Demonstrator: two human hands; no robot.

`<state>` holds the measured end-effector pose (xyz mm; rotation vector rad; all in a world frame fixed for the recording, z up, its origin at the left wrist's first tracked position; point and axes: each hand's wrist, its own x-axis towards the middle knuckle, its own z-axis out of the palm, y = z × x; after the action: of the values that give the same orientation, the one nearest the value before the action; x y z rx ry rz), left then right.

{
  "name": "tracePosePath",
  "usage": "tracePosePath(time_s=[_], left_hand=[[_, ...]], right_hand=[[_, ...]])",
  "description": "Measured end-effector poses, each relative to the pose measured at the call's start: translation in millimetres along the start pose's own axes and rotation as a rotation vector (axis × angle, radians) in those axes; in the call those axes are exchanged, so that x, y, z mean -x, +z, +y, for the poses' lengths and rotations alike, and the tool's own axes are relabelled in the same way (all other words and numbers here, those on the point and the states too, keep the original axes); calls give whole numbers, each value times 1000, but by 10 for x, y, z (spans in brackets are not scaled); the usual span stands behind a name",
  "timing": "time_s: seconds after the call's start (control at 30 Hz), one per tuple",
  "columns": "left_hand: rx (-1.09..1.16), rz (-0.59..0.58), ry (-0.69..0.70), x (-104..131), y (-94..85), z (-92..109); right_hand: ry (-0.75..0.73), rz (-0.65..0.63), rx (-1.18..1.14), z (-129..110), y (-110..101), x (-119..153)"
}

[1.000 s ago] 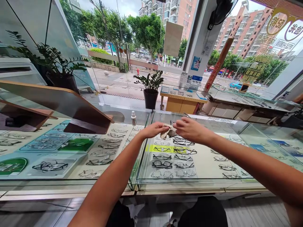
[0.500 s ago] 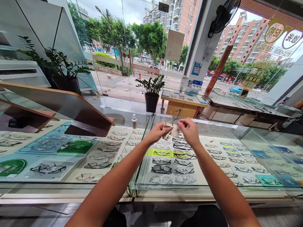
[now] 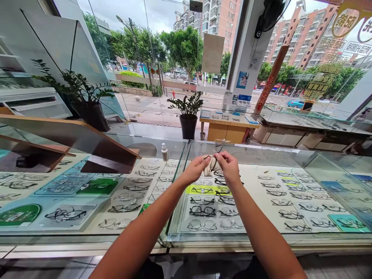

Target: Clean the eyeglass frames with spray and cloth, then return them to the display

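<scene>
A crumpled beige cloth (image 3: 208, 167) is bunched between my two hands above the glass counter. My left hand (image 3: 194, 170) is closed, its thumb and fingers pinching the cloth. Out of the cloth's top, a thin-framed pair of eyeglasses (image 3: 221, 144) sticks up and away from me. My right hand (image 3: 229, 166) is closed in a pinch where the eyeglasses meet the cloth. Part of the frame is hidden by the cloth and fingers.
Rows of eyeglasses (image 3: 202, 211) lie inside the glass display case (image 3: 174, 241) below. A small white bottle (image 3: 164, 152) stands on the counter to the left. Tilted wooden boards (image 3: 72, 133) occupy the left side. A potted plant (image 3: 188, 126) stands beyond the counter.
My right hand has moved down and closer to my left hand, pinching at the cloth. The cloth is more tightly bunched, and the eyeglasses sit slightly lower. The view has shifted a little.
</scene>
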<state>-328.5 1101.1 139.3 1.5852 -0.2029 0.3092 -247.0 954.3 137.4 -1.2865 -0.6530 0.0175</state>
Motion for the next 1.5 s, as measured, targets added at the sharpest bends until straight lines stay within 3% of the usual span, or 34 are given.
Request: tracePosePath(time_s=[0.1, 0.3, 0.43, 0.53, 0.67, 0.9, 1.1, 1.2, 1.3, 1.4, 1.5], left_hand=[[56, -10, -23, 3, 54, -57], [61, 204, -10, -32, 159, -154], [49, 215, 19, -66, 126, -148], [20, 313, 66, -109, -4, -176], [-223, 441, 87, -142, -279, -228], [-802, 551, -154, -108, -695, -298], [-945, 608, -255, -110, -1026, -509], [-955, 678, -200, -89, -1129, -616], [-969, 741, -100, -83, -1081, -633], [-1064, 751, 71, -91, -873, -488], [-1167, 603, 411, -78, -592, -237]], right_hand=[[-1, 6, 9, 17, -9, 2], [-6, -25, -39, 79, 66, 26], [-6, 16, -23, 42, 69, 34], [5, 92, -61, -31, -3, -3], [39, 150, -109, -69, -140, -80], [54, 148, -150, -14, -247, -162], [25, 112, -154, -68, -332, -206], [-10, 65, -65, -120, -374, -212], [-41, -29, 19, -185, -382, -197], [-73, -119, 100, -244, -356, -165], [-152, -187, 208, -282, -327, -127]])
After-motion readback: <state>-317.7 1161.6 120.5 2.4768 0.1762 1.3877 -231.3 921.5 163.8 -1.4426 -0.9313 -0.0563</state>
